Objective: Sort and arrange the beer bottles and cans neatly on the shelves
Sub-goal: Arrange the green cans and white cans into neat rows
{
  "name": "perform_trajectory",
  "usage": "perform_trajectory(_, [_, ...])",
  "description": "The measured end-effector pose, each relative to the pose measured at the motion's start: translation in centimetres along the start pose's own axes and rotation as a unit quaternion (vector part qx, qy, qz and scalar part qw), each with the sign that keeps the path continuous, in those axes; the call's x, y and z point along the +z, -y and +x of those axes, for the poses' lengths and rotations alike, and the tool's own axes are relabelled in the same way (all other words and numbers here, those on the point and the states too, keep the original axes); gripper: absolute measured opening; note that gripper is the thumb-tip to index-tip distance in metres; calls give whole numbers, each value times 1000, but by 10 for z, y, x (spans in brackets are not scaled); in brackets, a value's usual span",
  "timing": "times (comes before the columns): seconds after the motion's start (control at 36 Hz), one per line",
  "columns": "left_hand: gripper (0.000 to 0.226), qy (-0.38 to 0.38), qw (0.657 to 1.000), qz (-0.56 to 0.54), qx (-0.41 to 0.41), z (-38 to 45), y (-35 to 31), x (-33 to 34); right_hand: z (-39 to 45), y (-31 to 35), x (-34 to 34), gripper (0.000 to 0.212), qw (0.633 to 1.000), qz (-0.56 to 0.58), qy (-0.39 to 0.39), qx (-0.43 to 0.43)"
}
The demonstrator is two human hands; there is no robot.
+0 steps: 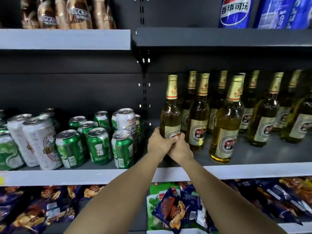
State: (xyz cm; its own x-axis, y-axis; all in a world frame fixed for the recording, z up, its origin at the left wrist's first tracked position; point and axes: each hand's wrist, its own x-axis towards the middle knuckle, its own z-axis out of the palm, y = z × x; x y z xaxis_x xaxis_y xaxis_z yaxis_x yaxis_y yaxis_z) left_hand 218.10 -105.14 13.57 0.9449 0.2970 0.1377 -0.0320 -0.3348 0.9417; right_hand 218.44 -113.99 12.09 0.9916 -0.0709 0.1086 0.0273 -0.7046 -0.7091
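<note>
Centre frame, shelf's left end: my left hand (157, 141) and right hand (179, 147) both clasp the beer bottle (170, 115) low on its body; I judge it heavy, slick, breakable glass.

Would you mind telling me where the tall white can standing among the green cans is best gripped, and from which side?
Probably round its upper body, just under the rim, reaching in from above. The tall white can stands upright and rises clear of the green cans packed around its lower half, so only its top part is free. Both hands are busy with a beer bottle.
</note>
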Motion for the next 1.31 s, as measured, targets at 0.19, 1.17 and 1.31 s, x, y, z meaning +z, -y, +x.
perform_trajectory(0.19, [58, -3, 999, -37, 5, 39, 5, -1, 36, 11, 9, 59, 1000, -4, 20, -22])
perform_trajectory(1.17, [64, -128, 992, 14, -5, 101, 17, 27, 87, -3, 49, 50, 991, -97, 7, -91])
perform_trajectory(1.31, [49, -188, 978, 77, 38, 53, -1, 40, 66, -18, 42, 33, 985, -105, 24, -135])
